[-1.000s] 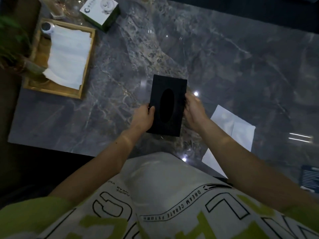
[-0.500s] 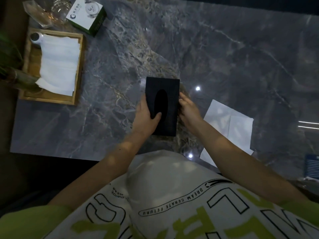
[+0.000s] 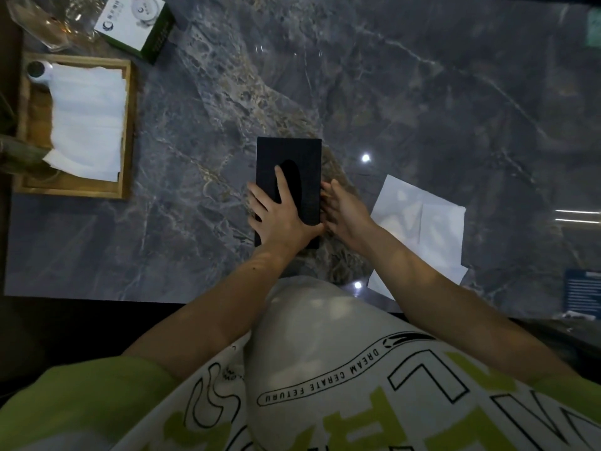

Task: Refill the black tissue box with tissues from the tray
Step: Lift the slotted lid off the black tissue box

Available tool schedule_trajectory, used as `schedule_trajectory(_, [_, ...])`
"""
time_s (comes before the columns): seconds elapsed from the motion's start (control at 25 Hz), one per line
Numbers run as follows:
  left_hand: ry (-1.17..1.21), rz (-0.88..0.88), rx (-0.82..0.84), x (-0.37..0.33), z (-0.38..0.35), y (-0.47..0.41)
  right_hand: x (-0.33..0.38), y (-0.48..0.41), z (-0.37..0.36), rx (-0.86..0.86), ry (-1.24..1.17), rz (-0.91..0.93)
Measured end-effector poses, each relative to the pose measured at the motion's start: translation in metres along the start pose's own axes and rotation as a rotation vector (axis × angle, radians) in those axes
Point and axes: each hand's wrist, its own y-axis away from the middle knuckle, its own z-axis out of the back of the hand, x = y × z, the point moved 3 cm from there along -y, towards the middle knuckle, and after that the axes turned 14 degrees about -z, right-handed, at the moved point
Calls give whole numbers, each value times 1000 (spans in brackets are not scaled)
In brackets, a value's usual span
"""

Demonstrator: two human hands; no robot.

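Observation:
The black tissue box [image 3: 304, 161] lies on the grey marble table [image 3: 422, 109] near its front edge, its oval slot facing up. My left hand [image 3: 279, 211] lies flat on the box's near half with fingers spread, one finger beside the slot. My right hand [image 3: 343, 208] presses against the box's right side, fingers along its edge. A stack of white tissues [image 3: 87, 122] lies in the wooden tray [image 3: 127, 131] at the far left.
A white and green carton [image 3: 136, 22] and clear glassware [image 3: 42, 21] stand behind the tray. A small white bottle [image 3: 37, 70] sits in the tray's back corner. White sheets [image 3: 419, 229] lie right of the box. A plant stem [image 3: 19, 154] crosses the tray's left side.
My left hand has slid from the box's left edge onto its top, covering the near half. My right hand stays at the right side. The box now lies straighter.

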Motion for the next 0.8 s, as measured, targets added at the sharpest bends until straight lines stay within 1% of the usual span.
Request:
schedule_trajectory(0.16, [15, -17, -21, 3, 1, 0, 1, -1, 2, -48, 14, -7])
schedule_trajectory(0.36, [131, -46, -65, 10, 5, 0, 0, -6, 3, -47, 36, 18])
schedule_trajectory(0.44, [141, -44, -69, 10, 5, 0, -1, -7, 3, -28, 50, 41])
schedule_trajectory(0.6, [71, -12, -21, 8, 2, -4, -2, -4, 1, 30, 35, 68])
schedule_trajectory(0.68, [76, -4, 7, 11, 2, -8, -1, -4, 3, 3, 44, 57])
schedule_trajectory(0.8, [164, -5, 28, 22, 7, -9, 1, -7, 11, -43, 106, 66])
